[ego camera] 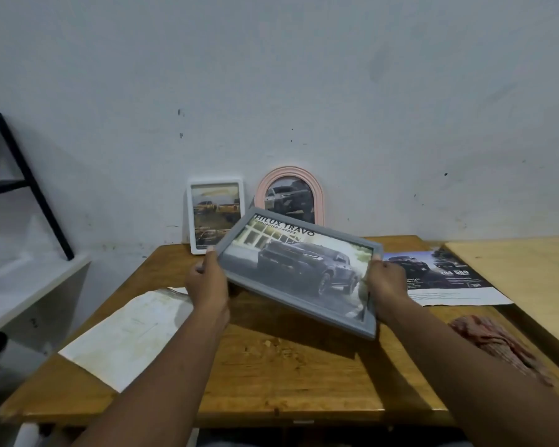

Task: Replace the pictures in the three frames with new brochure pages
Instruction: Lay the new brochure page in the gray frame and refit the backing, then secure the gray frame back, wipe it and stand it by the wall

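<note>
A grey frame (299,269) with a dark pickup truck page in it hangs tilted above the wooden table (288,375). My left hand (207,282) grips its left edge and my right hand (386,280) grips its right edge. Behind it, a white frame (215,216) with a picture of yellow trucks leans on the wall. A pink arched frame (289,195), also showing a truck picture, stands beside the white one, its lower part hidden by the grey frame.
A brochure (442,275) lies open at the table's back right. White paper sheets (126,333) lie at the left, a reddish cloth (494,343) at the right edge. A light wooden board (523,279) adjoins on the right, a white shelf (23,285) on the left.
</note>
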A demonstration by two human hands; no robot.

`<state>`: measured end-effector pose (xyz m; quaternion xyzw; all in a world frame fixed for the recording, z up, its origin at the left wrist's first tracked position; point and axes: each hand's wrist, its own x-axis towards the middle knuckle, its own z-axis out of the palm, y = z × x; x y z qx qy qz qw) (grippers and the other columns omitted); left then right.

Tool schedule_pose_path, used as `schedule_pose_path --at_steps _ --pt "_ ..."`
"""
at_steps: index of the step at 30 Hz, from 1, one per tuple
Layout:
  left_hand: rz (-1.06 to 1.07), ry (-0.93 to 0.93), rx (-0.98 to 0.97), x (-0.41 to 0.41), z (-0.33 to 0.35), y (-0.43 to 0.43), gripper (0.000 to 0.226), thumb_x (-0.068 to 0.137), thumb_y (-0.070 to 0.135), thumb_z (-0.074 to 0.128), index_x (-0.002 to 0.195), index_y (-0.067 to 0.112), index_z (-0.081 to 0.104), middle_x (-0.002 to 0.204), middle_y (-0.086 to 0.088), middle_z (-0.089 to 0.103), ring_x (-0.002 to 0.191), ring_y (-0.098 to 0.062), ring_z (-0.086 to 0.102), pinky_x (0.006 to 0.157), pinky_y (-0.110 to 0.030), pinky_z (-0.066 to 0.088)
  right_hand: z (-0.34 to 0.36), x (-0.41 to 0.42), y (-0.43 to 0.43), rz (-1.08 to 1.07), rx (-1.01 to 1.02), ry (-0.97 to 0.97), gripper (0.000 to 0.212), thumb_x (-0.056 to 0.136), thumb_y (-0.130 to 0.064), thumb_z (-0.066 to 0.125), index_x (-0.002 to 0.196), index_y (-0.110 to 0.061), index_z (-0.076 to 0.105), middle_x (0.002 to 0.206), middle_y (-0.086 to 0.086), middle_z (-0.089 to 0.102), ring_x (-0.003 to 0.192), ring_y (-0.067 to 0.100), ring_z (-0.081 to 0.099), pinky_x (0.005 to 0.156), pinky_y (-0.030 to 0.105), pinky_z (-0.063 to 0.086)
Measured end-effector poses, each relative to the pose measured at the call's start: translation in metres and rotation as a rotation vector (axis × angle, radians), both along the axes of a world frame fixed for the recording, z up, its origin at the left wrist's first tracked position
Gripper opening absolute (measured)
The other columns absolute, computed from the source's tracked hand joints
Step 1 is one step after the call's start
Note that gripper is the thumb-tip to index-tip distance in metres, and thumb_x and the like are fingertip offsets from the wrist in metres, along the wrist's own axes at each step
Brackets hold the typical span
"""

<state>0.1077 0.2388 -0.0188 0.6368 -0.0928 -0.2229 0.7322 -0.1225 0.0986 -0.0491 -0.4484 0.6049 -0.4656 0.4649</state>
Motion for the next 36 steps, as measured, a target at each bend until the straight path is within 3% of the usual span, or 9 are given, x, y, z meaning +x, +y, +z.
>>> schedule_pose_path --at_steps 5,6,7,8,12,17,27,31,36 --pt "-0.320 -0.033 0.300 0.027 -0.010 0.019 0.054 0.099 0.060 0.049 0.116 0.010 0.063 0.107 -0.016 0.069 0.099 -0.035 0.067 0.095 -0.048 0.053 -0.001 -0.036 -0.024 0.211 -0.265 0.213 0.047 0.104 -0.036 0.045 0.072 -0.005 0.061 0.072 0.017 0.061 0.071 0.028 0.058 0.068 0.041 0.047" --pt "-0.381 -0.084 0.342 0.029 -0.014 0.021 0.052 0.099 0.057 0.053 0.113 0.008 0.064 0.100 -0.017 0.071 0.116 -0.036 0.051 0.089 -0.046 0.055 0.000 -0.041 -0.024 0.260 -0.286 0.237 0.048 0.105 -0.035 0.045 0.068 -0.007 0.058 0.066 0.016 0.058 0.065 0.025 0.055 0.064 0.038 0.045" --pt "-0.434 -0.194 0.386 0.030 -0.018 0.022 0.049 0.098 0.054 0.057 0.109 0.008 0.066 0.090 -0.013 0.072 0.071 -0.016 0.047 0.081 -0.043 0.055 -0.001 -0.043 -0.024 0.301 -0.295 0.275 0.049 0.105 -0.032 0.046 0.065 -0.007 0.055 0.061 0.014 0.057 0.060 0.024 0.053 0.060 0.035 0.043" --pt "-0.469 -0.351 0.457 0.031 -0.025 0.020 0.043 0.097 0.052 0.060 0.104 0.011 0.068 0.086 -0.007 0.072 0.079 -0.025 0.068 0.077 -0.040 0.056 -0.003 -0.044 -0.024 0.329 -0.295 0.311 0.050 0.105 -0.031 0.046 0.062 -0.007 0.054 0.058 0.013 0.057 0.055 0.023 0.053 0.057 0.033 0.042" --pt "-0.519 -0.835 0.642 0.013 -0.043 0.020 0.022 0.097 0.046 0.061 0.110 0.030 0.054 0.104 0.008 0.061 0.088 -0.014 0.061 0.068 -0.031 0.050 -0.017 -0.040 -0.031 0.336 -0.278 0.380 0.054 0.101 -0.041 0.049 0.060 -0.007 0.058 0.062 0.022 0.063 0.057 0.031 0.059 0.062 0.052 0.052" --pt "-0.535 -1.305 0.839 0.016 -0.080 0.008 0.054 0.100 0.053 0.041 0.146 0.024 0.045 0.148 -0.006 0.047 0.137 -0.028 0.038 0.109 -0.048 0.039 -0.018 -0.032 -0.031 0.330 -0.260 0.682 0.044 0.104 -0.030 0.047 0.082 0.002 0.067 0.086 0.023 0.066 0.073 0.031 0.056 0.059 0.034 0.036" --pt "-0.594 -1.380 0.839 0.009 -0.088 0.003 0.057 0.106 0.052 0.024 0.148 0.020 0.045 0.158 -0.005 0.040 0.151 -0.028 0.026 0.123 -0.046 0.022 -0.026 -0.040 -0.012 0.371 -0.374 0.955 0.032 0.095 -0.019 0.058 0.064 -0.012 0.056 0.063 0.005 0.056 0.058 0.020 0.053 0.052 0.029 0.033" --pt "-0.612 -1.404 0.799 -0.009 -0.077 0.004 0.060 0.105 0.055 0.025 0.154 0.022 0.037 0.162 -0.006 0.035 0.152 -0.026 0.024 0.123 -0.047 0.021 -0.018 -0.060 0.009 0.391 -0.438 1.029 0.020 0.094 -0.030 0.059 0.104 -0.017 0.072 0.106 0.010 0.069 0.098 0.031 0.061 0.078 0.038 0.051" --pt "-0.791 -1.400 0.737 -0.055 -0.079 -0.002 0.073 0.099 0.069 0.026 0.160 0.027 0.026 0.168 -0.007 0.021 0.156 -0.027 0.011 0.125 -0.049 0.014 -0.010 -0.108 0.033 0.397 -0.346 1.187 0.046 0.092 -0.043 0.056 0.134 -0.025 0.057 0.142 0.005 0.054 0.130 0.029 0.046 0.102 0.046 0.044"
